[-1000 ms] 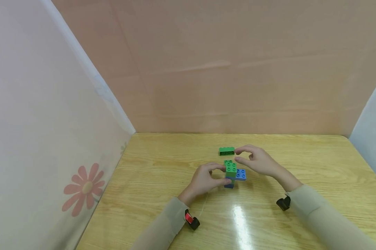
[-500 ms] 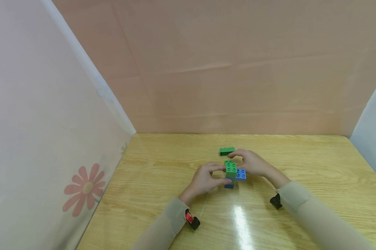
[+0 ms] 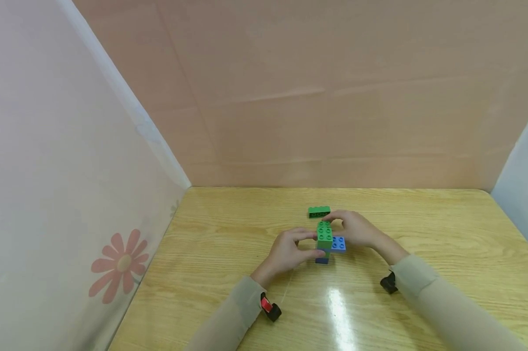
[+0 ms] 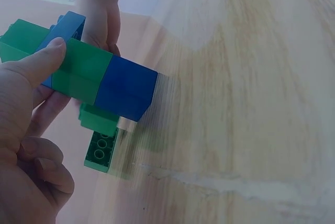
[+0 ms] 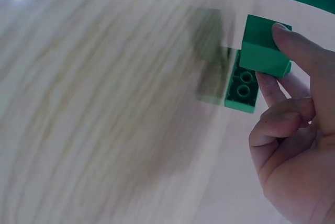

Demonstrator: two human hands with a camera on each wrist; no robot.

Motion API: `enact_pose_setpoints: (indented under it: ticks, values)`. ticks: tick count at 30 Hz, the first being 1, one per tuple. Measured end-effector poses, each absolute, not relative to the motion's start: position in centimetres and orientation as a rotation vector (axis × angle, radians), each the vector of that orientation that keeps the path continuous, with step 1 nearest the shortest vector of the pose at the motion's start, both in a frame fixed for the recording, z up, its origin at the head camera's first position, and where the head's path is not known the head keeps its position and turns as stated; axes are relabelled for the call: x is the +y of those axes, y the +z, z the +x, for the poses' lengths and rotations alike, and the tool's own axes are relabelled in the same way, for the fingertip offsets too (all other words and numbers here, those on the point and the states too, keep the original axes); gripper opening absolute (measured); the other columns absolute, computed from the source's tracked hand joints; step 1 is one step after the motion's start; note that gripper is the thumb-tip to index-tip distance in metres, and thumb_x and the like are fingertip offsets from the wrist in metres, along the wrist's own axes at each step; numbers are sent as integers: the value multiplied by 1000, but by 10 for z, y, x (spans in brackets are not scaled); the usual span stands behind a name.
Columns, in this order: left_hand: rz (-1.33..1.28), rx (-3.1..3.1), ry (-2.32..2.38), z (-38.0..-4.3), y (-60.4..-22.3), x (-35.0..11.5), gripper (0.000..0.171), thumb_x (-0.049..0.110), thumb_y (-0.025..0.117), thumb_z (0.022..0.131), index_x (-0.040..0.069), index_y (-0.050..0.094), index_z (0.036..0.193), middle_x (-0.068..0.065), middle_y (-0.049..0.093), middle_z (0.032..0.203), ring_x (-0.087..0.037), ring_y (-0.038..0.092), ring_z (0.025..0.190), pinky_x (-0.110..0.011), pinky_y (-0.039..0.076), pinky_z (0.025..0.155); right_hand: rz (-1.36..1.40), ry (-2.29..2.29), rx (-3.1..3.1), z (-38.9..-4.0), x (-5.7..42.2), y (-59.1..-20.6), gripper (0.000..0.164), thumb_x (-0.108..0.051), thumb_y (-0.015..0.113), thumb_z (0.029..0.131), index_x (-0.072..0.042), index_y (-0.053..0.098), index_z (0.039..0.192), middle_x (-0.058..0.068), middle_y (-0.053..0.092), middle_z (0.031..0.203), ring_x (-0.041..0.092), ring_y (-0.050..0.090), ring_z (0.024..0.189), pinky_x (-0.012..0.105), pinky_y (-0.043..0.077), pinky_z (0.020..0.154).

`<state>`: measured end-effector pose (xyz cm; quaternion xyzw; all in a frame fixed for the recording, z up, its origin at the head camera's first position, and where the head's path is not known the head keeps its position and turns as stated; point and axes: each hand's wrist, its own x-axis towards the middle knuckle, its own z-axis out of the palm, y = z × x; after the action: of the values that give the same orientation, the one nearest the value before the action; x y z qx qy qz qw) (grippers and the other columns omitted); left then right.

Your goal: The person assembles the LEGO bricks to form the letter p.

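My left hand (image 3: 286,251) grips an upright stack of toy building bricks (image 3: 325,240), green and blue in turn, with the thumb on its near side. A blue brick (image 3: 339,244) juts from the stack to the right. Just behind the stack, my right hand (image 3: 356,230) pinches a small square green brick (image 5: 264,51) between thumb and fingers. The left wrist view shows the stack's blue bottom brick (image 4: 127,87) and that small green brick (image 4: 99,118) beyond it, apart from the stack. The head view partly hides the small brick behind the stack's top.
A longer green brick (image 3: 319,212) lies on its side behind the hands, its hollow underside facing me. All this is on a wooden table (image 3: 229,214). A pinkish cloth wall (image 3: 264,122) rises at the back, a pale wall with a printed flower (image 3: 122,263) at the left.
My right hand has moved left and closed on the small green brick behind the stack, which has risen slightly. The left hand and the stack stay almost still.
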<state>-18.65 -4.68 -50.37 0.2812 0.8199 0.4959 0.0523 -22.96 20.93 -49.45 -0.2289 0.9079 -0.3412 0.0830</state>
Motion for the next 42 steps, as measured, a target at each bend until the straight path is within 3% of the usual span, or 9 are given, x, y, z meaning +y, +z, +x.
enact_pose_setpoints:
  ticks: [5,11,16,18,22,30,37,42]
  values:
    - [848,2505,1498,-188,-503,-47,47,34,86,87,14,75,129,12,70,126,-4,61,118,-32,54,94,-698,-1029,2762,-226,216,-486,42,-23,78,95,-10,69,133,12,67,132,30,63,109,44,52,80]
    - [868,2505,1494,-189,-504,-47,47,35,85,88,15,75,129,12,70,126,-10,64,117,-33,56,91,-678,-1062,2798,-217,226,-474,53,-42,79,93,-10,68,135,11,67,132,22,58,87,38,48,72]
    - [870,2496,1499,-189,-505,-48,47,36,85,88,15,75,129,12,70,126,-14,65,117,-35,57,90,-662,-1047,2846,-208,230,-464,58,-51,78,92,-13,68,135,8,67,131,29,64,101,47,53,80]
    - [869,2492,1504,-189,-506,-49,47,36,85,88,15,75,129,12,70,126,-17,66,117,-36,57,89,-667,-1039,2861,-204,230,-459,58,-50,78,92,-13,68,134,9,67,131,31,64,103,48,53,80]
    - [856,2499,1498,-190,-506,-49,47,36,85,88,16,75,129,13,70,125,-19,66,117,-37,57,88,-682,-1023,2888,-197,232,-450,55,-48,78,93,-12,68,134,9,67,131,24,58,86,41,48,72]
    - [826,2498,1485,-189,-505,-51,48,37,85,88,16,75,129,13,69,125,-19,66,118,-38,57,91,-734,-1024,2935,-185,235,-436,49,-42,79,93,-14,69,131,4,69,126,14,45,70,33,41,63]
    - [801,2519,1463,-188,-503,-52,49,39,85,87,17,75,129,14,69,126,-5,62,116,-35,55,94,-777,-1037,2963,-176,236,-431,45,-39,82,91,-16,70,128,-3,69,118,11,37,65,29,36,58]
    - [780,2511,1461,-188,-503,-53,49,39,85,87,17,75,130,14,68,126,-4,61,117,-37,55,94,-795,-1052,2965,-168,236,-429,42,-39,82,91,-18,72,126,-7,68,111,10,36,63,29,35,55]
